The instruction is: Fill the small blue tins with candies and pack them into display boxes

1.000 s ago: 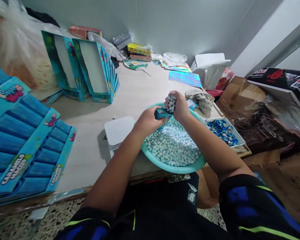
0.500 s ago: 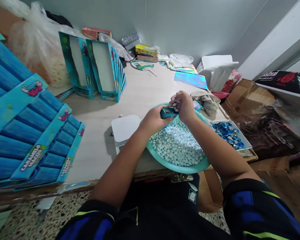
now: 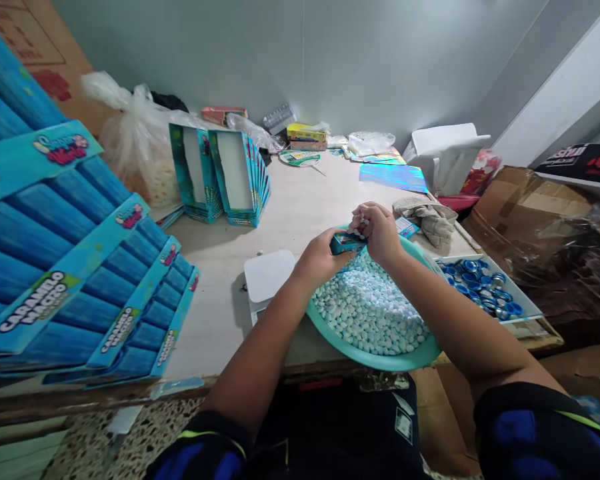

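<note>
My left hand [image 3: 321, 259] grips a small teal carton [image 3: 347, 243] just above a turquoise plastic basin [image 3: 375, 361]. My right hand [image 3: 379, 233] is pinched over the carton's end, with a few pale candies showing between its fingers. The carton's opening is hidden behind those fingers. Many pale blue oval candies [image 3: 369, 313] fill the basin below both hands.
Stacks of blue Caramelo Magico display cartons [image 3: 55, 267] rise at the left, with open teal display boxes [image 3: 239, 178] behind. A white square lid [image 3: 269, 275] touches the basin's left. A tray of blue caps [image 3: 477, 287] and a crumpled cloth [image 3: 426, 223] lie right.
My right hand's fistful of candies has closed down onto the carton's end, and fewer candies show. The carton stays in my left hand. The whole view has shifted toward the lower right.
</note>
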A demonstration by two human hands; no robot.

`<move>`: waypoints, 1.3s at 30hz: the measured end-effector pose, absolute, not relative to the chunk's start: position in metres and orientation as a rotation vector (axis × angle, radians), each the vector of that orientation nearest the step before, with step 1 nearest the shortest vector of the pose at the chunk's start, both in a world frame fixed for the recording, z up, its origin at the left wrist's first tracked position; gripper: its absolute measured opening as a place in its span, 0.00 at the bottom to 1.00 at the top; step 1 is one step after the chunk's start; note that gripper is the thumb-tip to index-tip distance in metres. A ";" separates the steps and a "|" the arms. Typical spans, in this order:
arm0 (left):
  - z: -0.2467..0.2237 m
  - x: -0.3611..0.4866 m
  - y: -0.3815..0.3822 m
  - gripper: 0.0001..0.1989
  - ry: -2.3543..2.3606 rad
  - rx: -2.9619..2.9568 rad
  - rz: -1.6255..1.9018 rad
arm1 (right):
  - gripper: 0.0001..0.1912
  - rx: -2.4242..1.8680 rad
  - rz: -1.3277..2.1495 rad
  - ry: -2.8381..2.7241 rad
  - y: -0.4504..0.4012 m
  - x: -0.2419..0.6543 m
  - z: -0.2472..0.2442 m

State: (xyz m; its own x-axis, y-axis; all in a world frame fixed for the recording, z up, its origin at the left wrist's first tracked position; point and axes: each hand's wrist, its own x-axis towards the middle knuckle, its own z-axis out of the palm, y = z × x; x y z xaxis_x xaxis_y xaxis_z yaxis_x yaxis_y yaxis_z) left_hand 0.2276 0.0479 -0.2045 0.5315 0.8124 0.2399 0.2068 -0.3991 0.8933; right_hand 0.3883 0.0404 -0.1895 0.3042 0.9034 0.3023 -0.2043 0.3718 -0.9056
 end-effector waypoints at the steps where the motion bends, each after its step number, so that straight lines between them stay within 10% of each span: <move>1: -0.205 0.227 0.048 0.24 0.836 1.892 0.868 | 0.09 -0.882 0.881 -0.974 0.040 0.388 -0.190; 28: -0.216 0.231 0.051 0.24 0.808 1.730 1.086 | 0.10 -0.883 0.874 -1.147 0.031 0.384 -0.180; 39: -0.220 0.230 0.056 0.23 0.767 1.667 1.194 | 0.28 -0.819 0.857 -1.212 0.031 0.384 -0.180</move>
